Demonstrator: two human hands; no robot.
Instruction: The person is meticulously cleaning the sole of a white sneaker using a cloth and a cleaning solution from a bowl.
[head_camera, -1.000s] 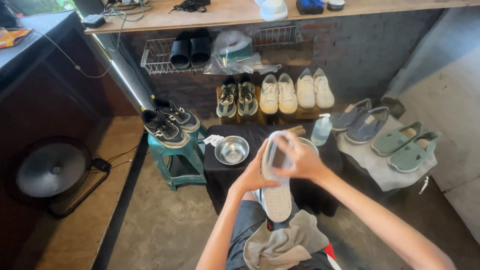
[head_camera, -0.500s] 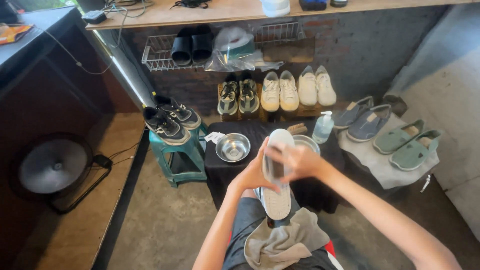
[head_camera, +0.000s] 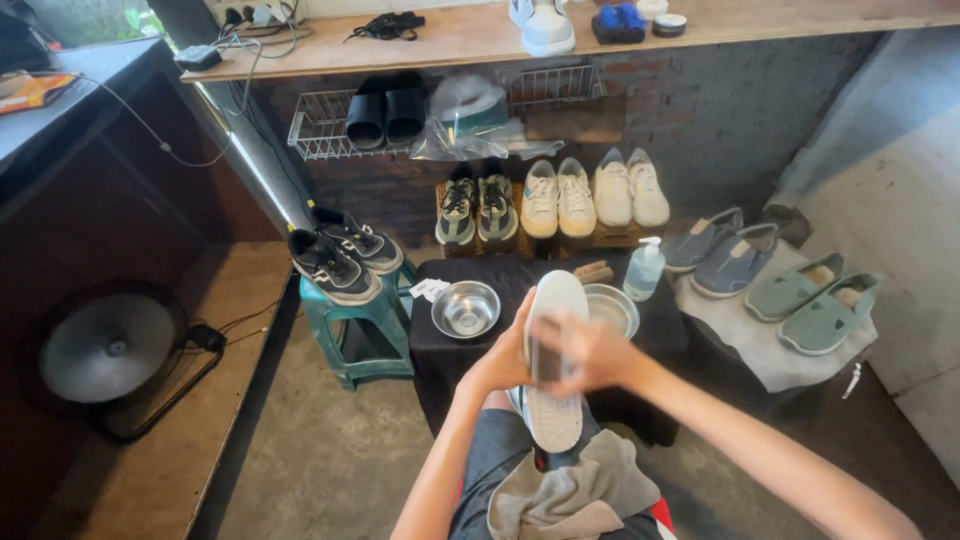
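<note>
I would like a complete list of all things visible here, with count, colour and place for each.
shoe: 1, white sole up, held over the lap
cloth: 1, grey-beige, on the lap
metal bowls: 2, silver, on the black-covered table
pump bottle: 1, clear, on that table
brush: 1, wooden, on that table
dark sneakers: 1 pair, on the teal stool
sneakers by the wall: 3 pairs, one dark, two pale
slip-ons: 2 pairs, blue-grey and green, right
black slides: 1 pair, in the wire rack
fan: 1, black, left
left hand: grips the shoe's side
right hand: blurred, on the sole
</note>
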